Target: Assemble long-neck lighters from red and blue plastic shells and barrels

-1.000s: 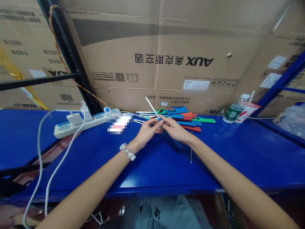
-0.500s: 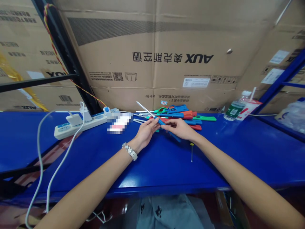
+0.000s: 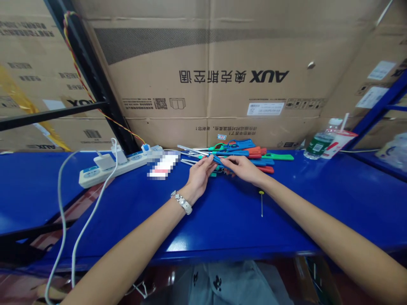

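Observation:
A long-nosed gas lighter with a blue handle and a thin metal barrel is held between both my hands. My left hand is closed around the front of the handle, with the barrel pointing left past the fingers. My right hand pinches the rear of the same lighter between thumb and fingers. Right behind my hands lies a pile of similar lighters with blue, red, orange and green handles, their barrels mostly toward the left. My fingers hide part of the held lighter and of the pile.
On the blue table lies a yellow-headed pin-like piece. A white power strip with cables stands left, near a blurred card. Right are a bottle and a cup. A large cardboard box rises behind.
The held lighter's barrel has tilted down from a steeper angle and now lies flatter, close over the pile. My hands stay together on it; the whole view has shifted slightly.

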Motion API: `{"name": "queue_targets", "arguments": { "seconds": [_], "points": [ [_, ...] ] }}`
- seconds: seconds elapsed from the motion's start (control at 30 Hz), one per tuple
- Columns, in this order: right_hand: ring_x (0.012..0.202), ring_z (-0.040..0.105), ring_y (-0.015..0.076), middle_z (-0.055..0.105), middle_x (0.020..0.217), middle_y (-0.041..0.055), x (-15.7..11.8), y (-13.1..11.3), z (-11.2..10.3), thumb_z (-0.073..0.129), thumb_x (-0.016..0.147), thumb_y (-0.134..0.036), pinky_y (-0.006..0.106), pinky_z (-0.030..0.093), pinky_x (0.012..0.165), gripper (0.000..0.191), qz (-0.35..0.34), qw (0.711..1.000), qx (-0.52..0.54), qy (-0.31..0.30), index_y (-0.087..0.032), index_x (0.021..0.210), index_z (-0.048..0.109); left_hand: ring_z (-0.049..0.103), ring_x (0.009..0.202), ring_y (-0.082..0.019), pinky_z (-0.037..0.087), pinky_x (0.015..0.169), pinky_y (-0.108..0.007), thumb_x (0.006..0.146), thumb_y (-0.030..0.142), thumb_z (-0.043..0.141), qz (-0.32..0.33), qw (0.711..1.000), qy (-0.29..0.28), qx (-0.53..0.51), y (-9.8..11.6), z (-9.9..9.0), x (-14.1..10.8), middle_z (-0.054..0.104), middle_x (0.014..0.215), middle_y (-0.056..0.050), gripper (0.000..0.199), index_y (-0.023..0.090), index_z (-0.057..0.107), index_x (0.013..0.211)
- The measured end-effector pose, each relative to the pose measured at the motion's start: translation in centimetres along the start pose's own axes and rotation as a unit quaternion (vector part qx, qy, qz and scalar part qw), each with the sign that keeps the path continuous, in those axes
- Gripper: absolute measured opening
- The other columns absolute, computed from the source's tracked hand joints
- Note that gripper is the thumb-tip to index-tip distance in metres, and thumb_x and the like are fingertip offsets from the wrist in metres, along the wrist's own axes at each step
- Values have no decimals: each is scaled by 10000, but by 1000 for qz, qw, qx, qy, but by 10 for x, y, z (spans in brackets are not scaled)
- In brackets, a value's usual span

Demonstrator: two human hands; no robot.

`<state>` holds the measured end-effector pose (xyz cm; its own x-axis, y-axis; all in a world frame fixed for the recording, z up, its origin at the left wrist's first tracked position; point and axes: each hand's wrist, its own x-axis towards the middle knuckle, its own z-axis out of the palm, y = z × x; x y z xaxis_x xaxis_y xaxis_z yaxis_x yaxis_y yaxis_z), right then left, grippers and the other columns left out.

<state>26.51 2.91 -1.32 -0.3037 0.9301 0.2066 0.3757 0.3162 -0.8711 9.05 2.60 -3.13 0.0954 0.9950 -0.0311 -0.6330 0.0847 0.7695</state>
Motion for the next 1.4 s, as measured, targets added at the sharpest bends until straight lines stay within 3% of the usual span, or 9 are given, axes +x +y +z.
{"name": "queue_targets", "arguments": {
  "seconds": [0.3, 0.43, 0.53, 0.73, 0.87, 1.0, 1.2, 1.3, 1.4],
  "points": [
    [807, 658, 234, 722, 795, 61, 3, -2, -1, 505, 993, -573, 348, 502, 760, 468, -70, 993, -96, 5, -181, 969, 760, 736, 869, -152, 544, 1029, -323, 891, 123, 778, -4, 1000, 23, 9, 6, 5, -4, 780, 868, -68, 130, 125, 766, 761],
    [706, 633, 218, 685, 727, 50, 6, -1, -8, 415, 1031, -559, 325, 465, 698, 520, -53, 986, -141, 65, -174, 808, 684, 722, 833, -132, 551, 1014, -316, 893, 119, 774, -2, 999, 31, 17, 6, 7, -8, 768, 835, -50, 151, 131, 754, 744],
    [758, 655, 224, 706, 779, 61, 9, -3, -15, 414, 1052, -481, 323, 463, 739, 455, -60, 977, -185, 90, -175, 848, 681, 713, 827, -129, 554, 983, -310, 863, 149, 805, 5, 999, 9, 38, 3, 8, -10, 761, 848, -46, 131, 133, 746, 748],
    [903, 690, 244, 762, 967, 104, 26, -6, -21, 376, 1084, -316, 350, 493, 852, 374, -101, 949, -294, 48, -185, 954, 701, 663, 722, -118, 549, 758, -256, 864, 286, 817, 60, 991, 5, 120, 4, 5, -8, 680, 754, -17, 230, 142, 680, 748],
    [1111, 699, 270, 747, 1242, 130, 32, -2, -23, 470, 1028, -214, 407, 517, 984, 303, -146, 943, -299, 23, -185, 1228, 696, 578, 642, -113, 454, 574, -229, 896, 335, 782, 153, 966, 15, 210, 10, 1, -3, 625, 728, 8, 250, 178, 636, 769],
    [1194, 685, 271, 711, 1340, 124, 31, 6, -21, 575, 952, -164, 446, 525, 1049, 398, -147, 958, -246, 15, -192, 1341, 654, 599, 716, -132, 473, 626, -239, 934, 352, 740, 237, 931, -6, 277, 16, -1, 0, 641, 772, 3, 214, 205, 626, 828],
    [1226, 672, 273, 699, 1351, 118, 35, 16, -16, 726, 905, -252, 468, 515, 1090, 448, -139, 980, -145, 2, -203, 1343, 646, 599, 815, -166, 497, 753, -298, 1027, 285, 573, 277, 900, -11, 336, 19, -5, 2, 641, 851, -20, 155, 224, 601, 887],
    [1239, 663, 284, 709, 1345, 112, 36, 12, -15, 716, 935, -328, 493, 500, 1104, 410, -114, 983, -142, 9, -216, 1327, 671, 595, 885, -189, 487, 866, -340, 1054, 273, 516, 319, 885, 3, 338, 23, -5, 1, 618, 873, -27, 211, 239, 570, 853],
    [1285, 639, 281, 696, 1376, 122, 35, 8, -15, 616, 996, -311, 492, 473, 1133, 372, -110, 983, -148, 11, -195, 1345, 672, 599, 852, -190, 481, 875, -332, 1050, 315, 554, 337, 892, -17, 301, 30, -2, -1, 597, 853, -24, 199, 249, 576, 864]
  ]
}}
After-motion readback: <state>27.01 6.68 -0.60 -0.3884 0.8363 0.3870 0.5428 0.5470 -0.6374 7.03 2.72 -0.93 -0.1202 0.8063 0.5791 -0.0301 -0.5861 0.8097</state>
